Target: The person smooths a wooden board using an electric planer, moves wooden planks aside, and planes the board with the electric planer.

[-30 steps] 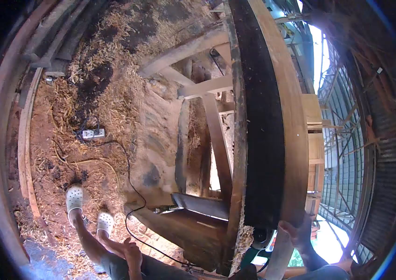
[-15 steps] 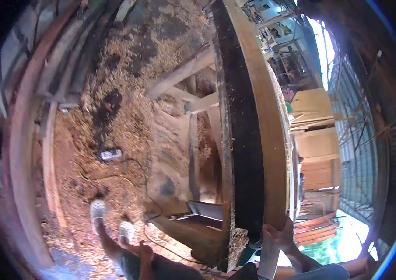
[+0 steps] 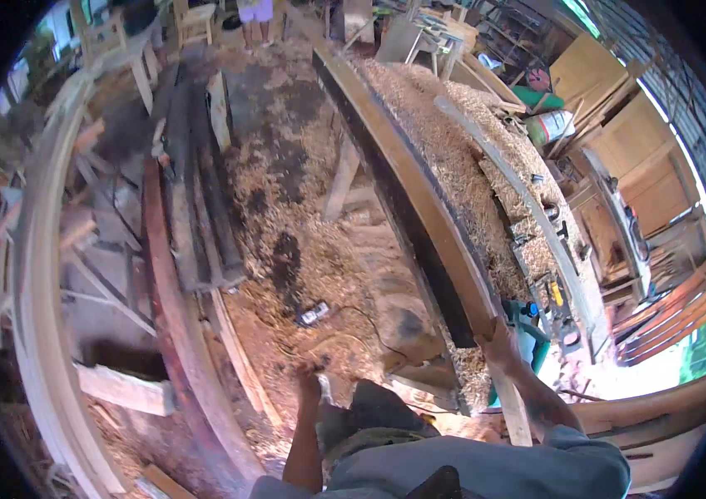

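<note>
- The long, straight wooden beam (image 3: 423, 204), tan on its upper face and dark along its left side, stretches away from the person and serves as landmark here.
- At the beam's near end, the right hand (image 3: 498, 345) lies against the wood; whether its fingers clasp it firmly, I cannot tell.
- A pale, narrow wooden strip (image 3: 512, 407) extends from the beam's near end toward the person, beneath the right forearm.
- Left of the beam and well apart from it, the left hand (image 3: 309, 381) is in the air near the person's leg; it is too small and blurred to tell how its fingers stand.
- On the floor left of the beam is a white rectangular power strip (image 3: 314, 313) among curly tan wood shavings.
- Just right of the beam's near end sits a green power tool (image 3: 532, 341), partly hidden by the arm.
- Farther right of the beam, a yellow-handled tool (image 3: 555, 293) lies among shavings.
- Well left of the beam, long pale stacked boards (image 3: 41, 274) curve through the wide view.
</note>
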`<state>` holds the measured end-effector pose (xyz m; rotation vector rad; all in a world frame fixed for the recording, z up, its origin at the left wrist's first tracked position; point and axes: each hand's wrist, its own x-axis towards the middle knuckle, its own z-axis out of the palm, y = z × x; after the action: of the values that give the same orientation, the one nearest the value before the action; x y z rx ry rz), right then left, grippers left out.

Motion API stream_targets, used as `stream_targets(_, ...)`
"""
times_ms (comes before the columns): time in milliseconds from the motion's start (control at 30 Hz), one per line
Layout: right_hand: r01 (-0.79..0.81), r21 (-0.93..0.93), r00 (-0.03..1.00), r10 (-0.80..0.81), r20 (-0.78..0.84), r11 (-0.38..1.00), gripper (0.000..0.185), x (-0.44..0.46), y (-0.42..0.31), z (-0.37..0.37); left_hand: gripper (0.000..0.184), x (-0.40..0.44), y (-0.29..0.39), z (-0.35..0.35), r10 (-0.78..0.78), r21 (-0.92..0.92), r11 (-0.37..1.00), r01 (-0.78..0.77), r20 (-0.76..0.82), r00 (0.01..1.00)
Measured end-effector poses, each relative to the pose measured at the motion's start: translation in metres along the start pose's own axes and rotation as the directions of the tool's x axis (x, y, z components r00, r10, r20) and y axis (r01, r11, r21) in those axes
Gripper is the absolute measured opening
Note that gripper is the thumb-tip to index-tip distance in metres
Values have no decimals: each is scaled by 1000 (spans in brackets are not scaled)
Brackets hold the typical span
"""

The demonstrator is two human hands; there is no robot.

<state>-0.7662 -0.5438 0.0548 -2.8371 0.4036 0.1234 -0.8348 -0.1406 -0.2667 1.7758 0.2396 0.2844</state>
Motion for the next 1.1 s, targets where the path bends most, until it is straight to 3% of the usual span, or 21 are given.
stream_targets(100,-96,-9,991,96,93,995,51,4,4,-2,64,122,61,57,-133,121,987,104,266,955)
stream_targets(133,-94,-13,988,95,123,995,50,1,1,-10,73,152,98,90,-71,-107,990,95,210,975)
stream_targets(167,-101,10,988,99,116,995,50,0,5,-11,79,187,164,107,-6,17,1000,2,218,976)
stream_targets(200,-136,45,982,129,139,990,49,-1,12,-11,84,214,225,121,119,-183,981,-70,272,955)
stream_targets(233,-147,46,982,140,124,988,47,-2,6,-23,86,239,256,150,153,-257,962,-90,238,959)
stream_targets(267,-157,47,982,152,110,986,46,-4,0,-35,88,264,280,177,182,-329,938,-109,201,963)
stream_targets(333,-146,27,987,144,72,989,38,-25,-17,-95,90,320,315,223,78,-278,960,-26,178,981)
stream_targets(433,-244,-35,960,247,135,969,29,-50,-10,-155,95,383,336,278,30,-626,750,214,356,934)
stream_targets(467,-241,-42,961,245,130,969,28,-59,2,-163,93,401,320,315,-115,-701,650,293,290,950)
stream_targets(533,-219,-24,973,221,63,975,27,-70,32,-164,89,423,334,353,-249,-775,375,509,445,860)
stream_targets(567,-206,-9,978,207,31,978,29,-73,46,-159,86,416,357,364,-242,-807,335,486,425,872)
stream_targets(633,-223,-49,974,220,-56,974,27,-61,83,-151,80,421,348,409,-318,-754,442,486,374,871)
stream_targets(667,-236,-93,966,222,-135,967,27,-52,98,-149,81,424,334,432,-297,-716,465,521,428,853)
stream_targets(733,-280,-60,955,272,-118,958,28,-17,123,-166,82,429,334,479,-283,-682,485,547,469,837)
stream_targets(800,-335,-7,940,334,-73,942,31,21,156,-166,92,430,356,513,-280,-677,550,489,403,871)
stream_targets(833,-310,-79,950,307,-50,947,35,41,173,-164,92,428,368,523,-295,-670,558,490,392,871)
stream_targets(900,-293,8,956,294,-25,956,39,67,196,-163,102,425,391,543,-378,-540,691,480,296,877)
stream_targets(933,-254,78,965,258,-41,964,42,75,213,-155,102,429,384,557,-389,-530,693,488,295,873)
stream_targets(1033,-208,177,972,224,-72,962,43,87,268,-136,103,433,366,590,-284,-451,777,440,373,883)
stream_targets(1100,-235,162,961,254,-108,958,38,100,269,-134,83,434,372,593,-179,-474,752,458,521,834)
